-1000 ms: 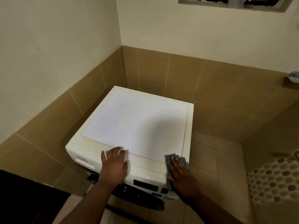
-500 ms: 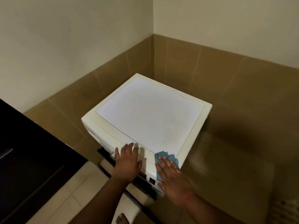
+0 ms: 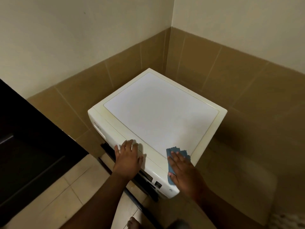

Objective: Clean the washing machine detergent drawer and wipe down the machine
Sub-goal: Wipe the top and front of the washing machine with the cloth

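Head view: right hand (image 3: 184, 172) pressed flat on blue cloth (image 3: 177, 151); left hand (image 3: 127, 158) spread empty; washing machine (image 3: 158, 113) top extended ahead of both.

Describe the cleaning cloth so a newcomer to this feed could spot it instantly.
Start at the white washing machine standing in the tiled corner. At the near right corner of its top, the right hand lies flat on a small blue cloth, pressing it down. It is the only blue thing there; the left hand beside it rests bare on the machine.
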`<state>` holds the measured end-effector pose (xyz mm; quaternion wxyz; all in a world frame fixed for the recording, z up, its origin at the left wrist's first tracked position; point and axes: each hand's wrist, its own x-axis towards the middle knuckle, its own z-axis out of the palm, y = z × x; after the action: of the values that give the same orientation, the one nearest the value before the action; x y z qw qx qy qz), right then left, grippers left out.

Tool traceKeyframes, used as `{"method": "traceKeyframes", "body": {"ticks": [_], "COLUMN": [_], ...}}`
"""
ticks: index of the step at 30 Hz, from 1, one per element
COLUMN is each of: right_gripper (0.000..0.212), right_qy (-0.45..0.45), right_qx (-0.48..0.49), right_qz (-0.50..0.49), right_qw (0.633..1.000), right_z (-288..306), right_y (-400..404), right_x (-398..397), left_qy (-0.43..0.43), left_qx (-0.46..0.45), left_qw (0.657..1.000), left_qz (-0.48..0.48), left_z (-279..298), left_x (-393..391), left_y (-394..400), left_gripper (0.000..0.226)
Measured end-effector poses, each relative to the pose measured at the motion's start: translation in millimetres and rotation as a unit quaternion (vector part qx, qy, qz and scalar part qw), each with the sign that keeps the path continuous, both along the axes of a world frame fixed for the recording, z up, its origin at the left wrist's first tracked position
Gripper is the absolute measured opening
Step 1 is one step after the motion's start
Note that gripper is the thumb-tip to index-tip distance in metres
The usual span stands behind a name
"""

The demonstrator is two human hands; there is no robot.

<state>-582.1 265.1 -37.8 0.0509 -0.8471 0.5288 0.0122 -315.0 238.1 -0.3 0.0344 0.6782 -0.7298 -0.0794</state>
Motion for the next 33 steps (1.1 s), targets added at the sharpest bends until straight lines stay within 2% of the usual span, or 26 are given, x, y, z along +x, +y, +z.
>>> {"method": "traceKeyframes", "body": {"ticks": [3,6,8,12,13,17,21,26,28,31,33], "right_gripper": [0.065,0.065,0.064,0.064,0.064,0.061,0.063,0.062,0.062,0.064,0.063], "right_qy": [-0.003,-0.016,-0.005,-0.014,-0.018,0.0,-0.005,-0.004,0.004,-0.017,-0.033], "right_qx": [0.025,0.035,0.024,0.027,0.036,0.029,0.016,0.011,-0.004,0.025,0.048], "right_qz": [-0.05,0.021,0.072,-0.012,-0.005,0.17,0.12,0.294,0.277,0.17,0.211], "right_qw": [0.998,0.999,0.997,0.999,0.999,0.985,0.993,0.956,0.961,0.985,0.976], "right_z": [5,4,4,1,0,-1,1,0,-1,1,0], "right_y": [0,28,13,-39,-41,-55,-91,-87,-114,-118,-100], "right_x": [12,6,-6,1,5,-24,-46,-76,-86,-84,-83], "left_qy": [0.007,0.011,0.013,0.0,-0.004,0.004,0.001,-0.002,-0.006,-0.021,-0.027], "left_qx": [-0.006,-0.016,-0.014,0.007,0.009,0.019,0.023,0.023,0.029,0.046,0.049], "left_qw": [1.0,1.0,1.0,0.999,0.998,0.992,0.982,0.972,0.97,0.965,0.964], "left_qz": [-0.015,-0.004,0.008,0.043,0.054,0.128,0.188,0.233,0.242,0.257,0.261], "left_z": [4,5,-1,-13,-16,-23,-19,-4,-4,-6,-7], "left_x": [-8,-10,-11,-20,-23,-43,-70,-106,-117,-130,-139], "left_y": [-6,-11,-14,-17,-17,-17,-19,-26,-26,-24,-24], "left_gripper": [0.058,0.067,0.07,0.077,0.076,0.078,0.076,0.076,0.076,0.076,0.077]}}
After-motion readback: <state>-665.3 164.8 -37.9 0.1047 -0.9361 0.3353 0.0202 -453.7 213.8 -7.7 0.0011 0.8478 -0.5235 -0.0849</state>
